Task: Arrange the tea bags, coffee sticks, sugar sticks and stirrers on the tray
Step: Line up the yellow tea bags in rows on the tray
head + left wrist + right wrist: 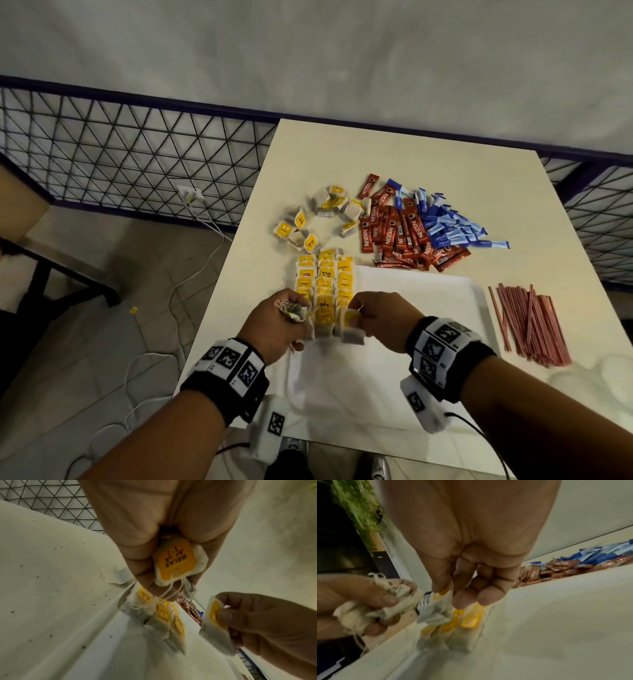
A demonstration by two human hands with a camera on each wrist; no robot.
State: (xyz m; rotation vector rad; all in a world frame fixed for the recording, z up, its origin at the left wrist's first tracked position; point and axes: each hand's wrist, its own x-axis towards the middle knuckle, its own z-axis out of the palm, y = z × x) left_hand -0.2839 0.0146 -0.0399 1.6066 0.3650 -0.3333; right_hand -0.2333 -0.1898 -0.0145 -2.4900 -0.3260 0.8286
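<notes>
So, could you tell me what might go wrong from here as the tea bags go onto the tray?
1. The left hand grips a bunch of tea bags with loose strings; these could tangle or snag the rows.
2. The right hand pinches one bag just over the rows' near end; setting it down may knock them askew.
3. The rows hug the tray edge, so bags could slide off.

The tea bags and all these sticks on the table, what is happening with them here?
A person is laying tea bags in rows along the left side of a white tray. The left hand holds a bunch of bags; the right hand pinches one bag at the rows' near end. Coffee sticks, sugar sticks and stirrers lie on the table, off the tray.
</notes>
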